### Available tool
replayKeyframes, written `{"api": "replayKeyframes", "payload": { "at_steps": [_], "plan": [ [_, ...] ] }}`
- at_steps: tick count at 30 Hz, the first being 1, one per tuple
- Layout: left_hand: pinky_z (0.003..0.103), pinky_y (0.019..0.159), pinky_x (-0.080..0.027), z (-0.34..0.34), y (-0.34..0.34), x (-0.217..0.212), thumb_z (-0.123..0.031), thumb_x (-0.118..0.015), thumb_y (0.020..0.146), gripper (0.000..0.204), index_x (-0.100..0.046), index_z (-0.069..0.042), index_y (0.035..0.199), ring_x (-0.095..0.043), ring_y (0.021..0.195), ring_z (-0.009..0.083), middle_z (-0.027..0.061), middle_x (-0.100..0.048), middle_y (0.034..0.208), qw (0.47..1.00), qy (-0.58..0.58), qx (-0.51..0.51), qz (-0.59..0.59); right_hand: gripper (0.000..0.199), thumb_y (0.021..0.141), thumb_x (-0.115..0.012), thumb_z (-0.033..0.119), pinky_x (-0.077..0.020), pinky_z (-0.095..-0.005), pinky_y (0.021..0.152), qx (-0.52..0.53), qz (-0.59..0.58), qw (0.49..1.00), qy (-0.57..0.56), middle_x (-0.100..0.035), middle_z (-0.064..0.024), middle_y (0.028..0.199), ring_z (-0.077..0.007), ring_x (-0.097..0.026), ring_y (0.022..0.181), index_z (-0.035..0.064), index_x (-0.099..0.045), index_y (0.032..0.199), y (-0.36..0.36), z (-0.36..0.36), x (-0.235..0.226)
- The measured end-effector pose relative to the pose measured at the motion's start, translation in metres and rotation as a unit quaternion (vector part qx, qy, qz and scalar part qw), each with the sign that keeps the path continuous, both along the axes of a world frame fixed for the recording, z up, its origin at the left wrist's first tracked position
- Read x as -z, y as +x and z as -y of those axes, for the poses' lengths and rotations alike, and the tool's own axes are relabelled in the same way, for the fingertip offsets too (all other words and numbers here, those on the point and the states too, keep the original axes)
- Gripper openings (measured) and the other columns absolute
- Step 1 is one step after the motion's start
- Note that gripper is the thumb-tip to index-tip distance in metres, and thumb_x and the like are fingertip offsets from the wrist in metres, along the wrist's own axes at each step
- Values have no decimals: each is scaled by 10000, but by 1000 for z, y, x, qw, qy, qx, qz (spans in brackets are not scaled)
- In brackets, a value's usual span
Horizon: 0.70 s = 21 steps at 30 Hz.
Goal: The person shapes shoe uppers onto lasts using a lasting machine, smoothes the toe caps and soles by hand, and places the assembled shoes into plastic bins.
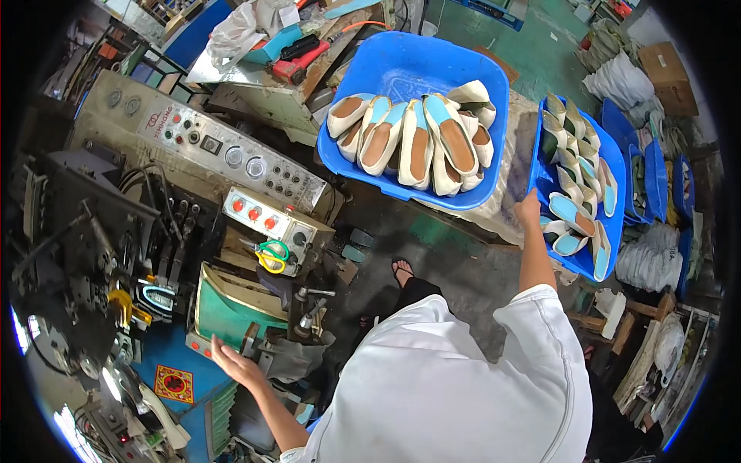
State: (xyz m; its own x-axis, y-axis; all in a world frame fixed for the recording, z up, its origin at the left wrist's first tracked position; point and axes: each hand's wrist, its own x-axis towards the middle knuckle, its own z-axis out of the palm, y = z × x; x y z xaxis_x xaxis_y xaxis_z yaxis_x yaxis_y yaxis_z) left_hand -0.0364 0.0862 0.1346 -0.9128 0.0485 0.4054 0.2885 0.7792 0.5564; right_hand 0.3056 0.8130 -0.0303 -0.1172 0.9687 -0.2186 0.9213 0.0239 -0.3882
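Note:
My left hand (236, 366) is open beside the machine at the left, its fingers stretched toward a small panel with red buttons (199, 345). Nothing shows in it. Out to the right, my right hand (529, 210) is closed at the near left rim of a blue bin (536, 171), its fingertips partly hidden there. This bin holds several cream shoes with light blue insoles (567, 208). Left of it stands a larger blue bin (409, 65), in which cream slip-on shoes (417, 143) with blue and brown insoles lie packed together.
A control panel (231, 154) with dials and knobs runs along the left. Scissors with green and yellow handles (272, 257) lie on a white button box (262, 220). A red tool (299, 65) rests on the far bench. Sacks (621, 81) and a carton (668, 77) stand far right.

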Motion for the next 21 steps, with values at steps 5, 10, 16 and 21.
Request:
{"api": "replayKeyframes", "payload": {
  "at_steps": [5, 10, 16, 21],
  "plan": [
    [502, 1086, -459, -23, -2, -8, -295, -410, 1165, 473, -583, 48, 1441, -578, 1281, 447, 267, -597, 1405, 994, -107, 2, 17, 747, 801, -617, 9, -485, -499, 1110, 29, 0, 999, -16, -642, -378, 1339, -526, -607, 1292, -53, -422, 1520, -9, 8, -20],
    [472, 1092, -470, -26, -4, -14, -321, -402, 1166, 494, -621, 64, 1386, -605, 1275, 423, 258, -640, 1355, 993, -108, -1, 37, 763, 751, -758, 56, -525, -520, 1057, -11, 42, 999, 16, -665, -384, 1281, -528, -634, 1244, -98, -488, 1448, -8, 14, -5],
    [489, 1040, -494, -23, -2, -9, -284, -360, 1166, 493, -647, 79, 1335, -632, 1221, 433, 260, -666, 1311, 996, -79, -20, 33, 758, 677, -835, 102, -576, -505, 884, -174, -24, 983, -59, -723, -320, 1032, -474, -725, 999, -48, -526, 1352, -56, 93, -54],
    [481, 998, -517, -20, 0, -7, -306, -358, 1175, 506, -660, 79, 1302, -653, 1178, 409, 250, -674, 1276, 997, -77, -23, 15, 1052, 738, -927, 211, -555, -437, 1008, -127, -209, 954, -172, -698, -288, 1291, -356, -722, 1142, -68, -383, 1595, -19, 102, -34]
  ]
}}
